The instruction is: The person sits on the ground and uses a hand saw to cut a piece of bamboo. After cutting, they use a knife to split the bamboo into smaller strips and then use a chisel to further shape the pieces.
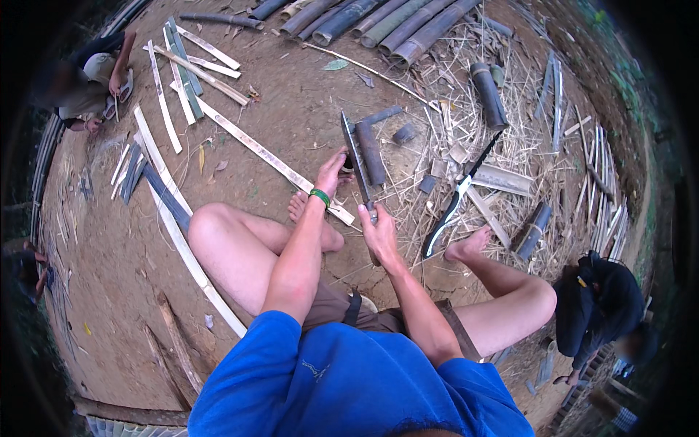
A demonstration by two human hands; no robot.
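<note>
My right hand (379, 231) is closed round the handle of a machete. Its long dark blade (356, 156) points up and away from me. Just left of the blade, my left hand (332, 175), with a green band at the wrist, has its fingers curved about something dark that the blade partly hides. Behind the blade lies a short dark bamboo tube (371, 154). To the right, a pruning saw (457, 204) with a black and white handle rests on the shavings near my right foot.
Split bamboo strips (251, 142) lie on the dirt at left. Whole bamboo poles (429, 33) are lined up at the far side. Short bamboo sections (488, 95) sit among shavings on the right. Other people crouch at the left (91, 80) and lower right (601, 306).
</note>
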